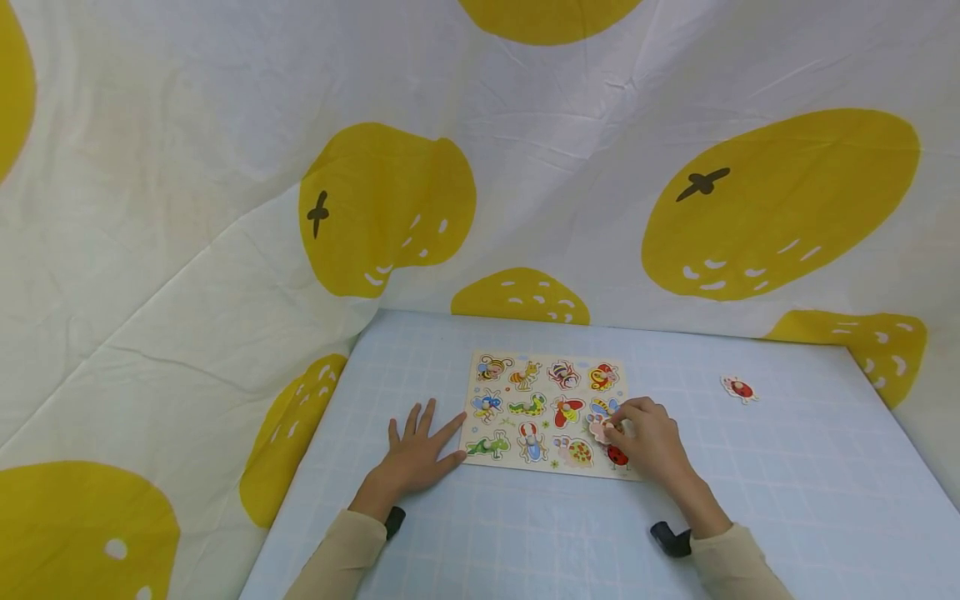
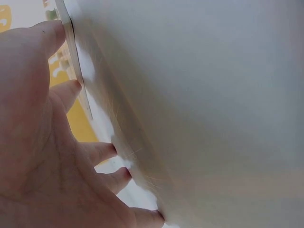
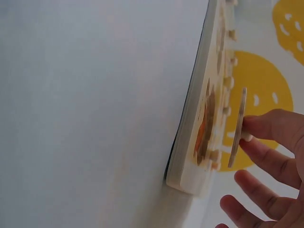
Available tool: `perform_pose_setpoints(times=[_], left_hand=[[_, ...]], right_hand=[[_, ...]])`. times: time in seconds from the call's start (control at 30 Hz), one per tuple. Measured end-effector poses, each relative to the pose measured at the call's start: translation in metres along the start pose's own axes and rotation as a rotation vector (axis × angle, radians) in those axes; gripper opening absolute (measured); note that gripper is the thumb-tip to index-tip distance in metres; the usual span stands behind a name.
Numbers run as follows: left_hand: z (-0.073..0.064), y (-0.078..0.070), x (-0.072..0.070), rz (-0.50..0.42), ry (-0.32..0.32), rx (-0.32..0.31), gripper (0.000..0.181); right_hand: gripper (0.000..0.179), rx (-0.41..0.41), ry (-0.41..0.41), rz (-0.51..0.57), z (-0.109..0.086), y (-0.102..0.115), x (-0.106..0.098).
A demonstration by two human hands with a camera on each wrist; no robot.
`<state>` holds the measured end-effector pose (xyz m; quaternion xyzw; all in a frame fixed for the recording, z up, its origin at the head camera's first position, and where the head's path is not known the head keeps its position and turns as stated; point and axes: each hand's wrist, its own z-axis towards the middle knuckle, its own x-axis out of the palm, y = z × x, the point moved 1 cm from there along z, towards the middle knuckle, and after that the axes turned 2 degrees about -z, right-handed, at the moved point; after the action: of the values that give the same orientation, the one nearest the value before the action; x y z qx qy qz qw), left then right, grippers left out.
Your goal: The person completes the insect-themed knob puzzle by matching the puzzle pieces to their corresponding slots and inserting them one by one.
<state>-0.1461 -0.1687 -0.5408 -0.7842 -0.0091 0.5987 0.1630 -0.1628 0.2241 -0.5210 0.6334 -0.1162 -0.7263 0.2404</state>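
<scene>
A wooden insect knob puzzle board (image 1: 517,472) lies on the table. My right hand (image 1: 651,437) pinches a pinkish puzzle piece (image 1: 597,428) by its small knob, above the board's right side. Seen edge-on in the right wrist view, the thin piece (image 3: 237,133) is raised off the board and roughly parallel to it. Below it a recess (image 3: 204,130) shows a reddish picture. My left hand (image 1: 414,458) is spread flat on the table, with thumb and index fingertips at the board's left edge.
A loose red ladybug-like piece (image 1: 739,388) lies on the table to the right of the board. Several knobbed insect pieces, such as a green caterpillar (image 1: 528,405), sit in the board. A fruit-print cloth (image 1: 555,208) hangs behind the pale blue checked table (image 1: 525,533).
</scene>
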Motion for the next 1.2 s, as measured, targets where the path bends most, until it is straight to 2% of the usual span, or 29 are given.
perform_pose_setpoints(times=[0.3,0.73,0.93,1.2], left_hand=[[0.000,0.000,0.000,-0.004,-0.004,0.004,0.069],[0.001,0.002,0.003,-0.008,-0.011,0.004,0.069],[0.001,0.002,0.003,-0.007,-0.013,0.008,0.069],[0.002,0.002,0.003,-0.003,-0.006,0.002,0.069]], right_hand=[[0.013,-0.076,-0.007,-0.017,-0.001,0.010,0.010],[0.016,-0.126,-0.018,-0.011,-0.005,0.027,0.022],[0.018,-0.144,0.000,-0.057,-0.006,0.032,0.026],[0.017,-0.131,0.042,-0.035,-0.008,0.038,0.027]])
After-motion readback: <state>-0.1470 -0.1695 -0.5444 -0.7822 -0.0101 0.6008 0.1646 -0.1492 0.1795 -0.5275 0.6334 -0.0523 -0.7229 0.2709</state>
